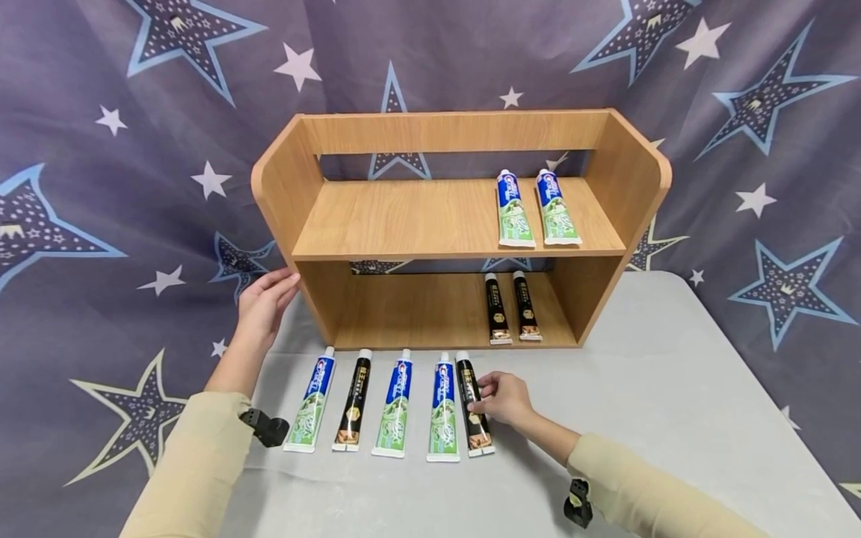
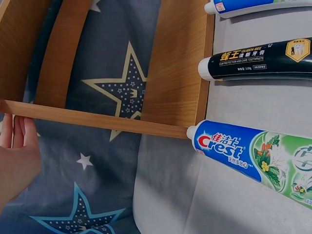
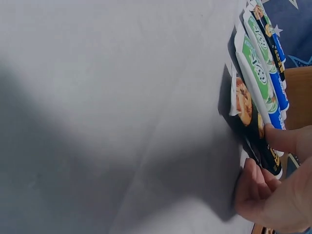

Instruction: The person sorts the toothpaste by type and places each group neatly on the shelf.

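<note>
My right hand (image 1: 506, 397) grips a black toothpaste tube (image 1: 474, 411) at the right end of a row on the table, thumb on one side and fingers on the other. In the right wrist view, that tube (image 3: 247, 109) lies tilted, its crimped end slightly off the cloth. Beside it is a blue-green Crest toothpaste tube (image 1: 443, 418). My left hand (image 1: 264, 308) touches the outer left side of a two-tier wooden shelf (image 1: 403, 134) with its fingers extended. In the left wrist view, the left fingers (image 2: 30, 132) meet the edge of the side panel.
Farther left in the row lie a Crest tube (image 1: 393, 415), a black tube (image 1: 353, 411) and another Crest tube (image 1: 311, 411). Two Crest tubes (image 1: 516, 217) rest on the upper tier, right side; two black tubes (image 1: 498, 314) lie below them. A star-patterned curtain (image 1: 437, 45) hangs behind.
</note>
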